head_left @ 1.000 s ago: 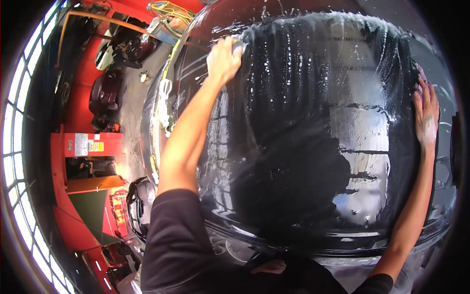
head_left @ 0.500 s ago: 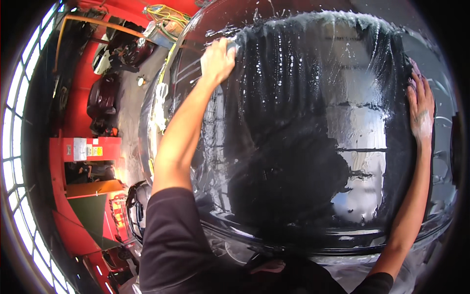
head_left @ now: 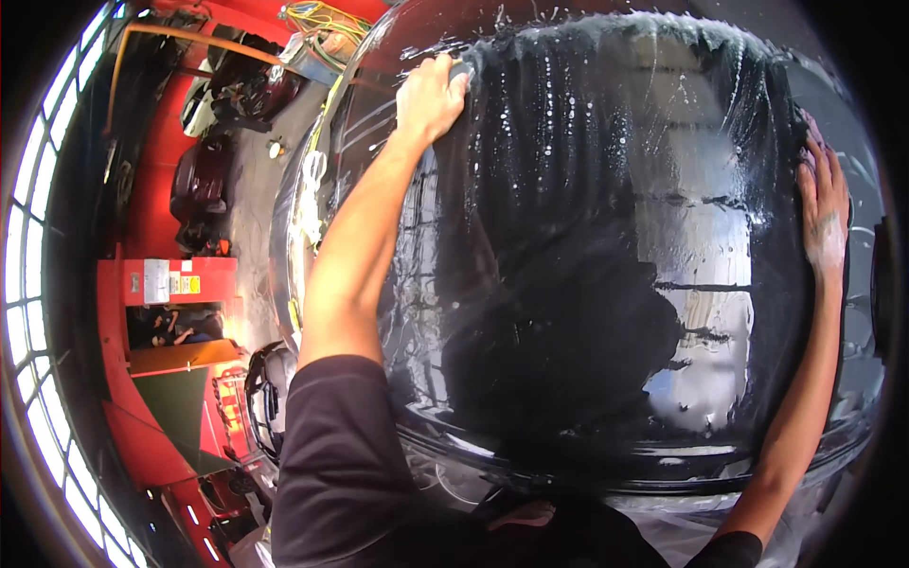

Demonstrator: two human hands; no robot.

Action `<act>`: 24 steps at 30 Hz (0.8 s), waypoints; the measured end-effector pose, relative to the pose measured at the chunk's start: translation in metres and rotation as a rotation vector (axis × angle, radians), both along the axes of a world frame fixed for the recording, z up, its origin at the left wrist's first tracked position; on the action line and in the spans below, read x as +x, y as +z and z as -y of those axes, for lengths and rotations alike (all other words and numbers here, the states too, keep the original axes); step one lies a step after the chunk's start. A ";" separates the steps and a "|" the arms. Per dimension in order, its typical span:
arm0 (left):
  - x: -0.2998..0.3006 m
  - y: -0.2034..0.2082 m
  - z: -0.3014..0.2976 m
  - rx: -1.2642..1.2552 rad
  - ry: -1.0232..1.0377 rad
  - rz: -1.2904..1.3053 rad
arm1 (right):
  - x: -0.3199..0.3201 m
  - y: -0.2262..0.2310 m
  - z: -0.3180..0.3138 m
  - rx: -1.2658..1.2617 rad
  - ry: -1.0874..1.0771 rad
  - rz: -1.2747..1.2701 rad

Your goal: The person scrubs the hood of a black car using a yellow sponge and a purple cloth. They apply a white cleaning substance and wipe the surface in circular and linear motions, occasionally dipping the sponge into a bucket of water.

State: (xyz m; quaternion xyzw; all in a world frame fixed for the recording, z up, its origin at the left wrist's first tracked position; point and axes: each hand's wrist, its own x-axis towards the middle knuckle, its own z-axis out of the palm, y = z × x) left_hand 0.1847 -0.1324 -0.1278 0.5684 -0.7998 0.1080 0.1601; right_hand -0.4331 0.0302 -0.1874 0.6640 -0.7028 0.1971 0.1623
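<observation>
A large curved car panel [head_left: 559,312], dark, glossy and wet, fills the middle and right. Across its far part runs a whitish line of suds [head_left: 625,26], with drops and streaks trailing down toward me. My left hand [head_left: 431,99] is closed at the left end of that line, fingers curled round a small grey-blue pad [head_left: 461,71] against the surface; most of the pad is hidden. My right hand [head_left: 826,194] lies stretched along the panel's right side, fingers extended. A pinkish patch shows by its fingertips; I cannot tell what it is. Whitish residue coats that wrist.
Coiled yellow and green hoses [head_left: 327,24] lie beyond the panel at the far left. Further left are dark car parts [head_left: 201,185], a red cabinet [head_left: 112,284] with paper labels, and an orange bar [head_left: 199,43]. Long windows line the left edge.
My left hand and the pad have moved slightly farther away and to the right. My right hand has shifted a little to the right in the picture, still on the panel.
</observation>
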 end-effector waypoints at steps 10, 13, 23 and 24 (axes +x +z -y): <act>0.008 -0.011 -0.077 0.049 -0.438 -0.098 | -0.014 0.012 -0.013 -0.018 -0.047 -0.086; -0.003 -0.001 0.015 -0.032 -0.058 -0.039 | -0.002 0.001 -0.001 -0.029 0.015 -0.012; 0.024 -0.015 -0.165 0.127 -0.372 -0.107 | -0.002 0.010 -0.016 -0.027 -0.063 -0.090; 0.014 -0.007 -0.132 0.128 -0.427 -0.083 | -0.005 0.011 -0.016 -0.034 -0.071 -0.099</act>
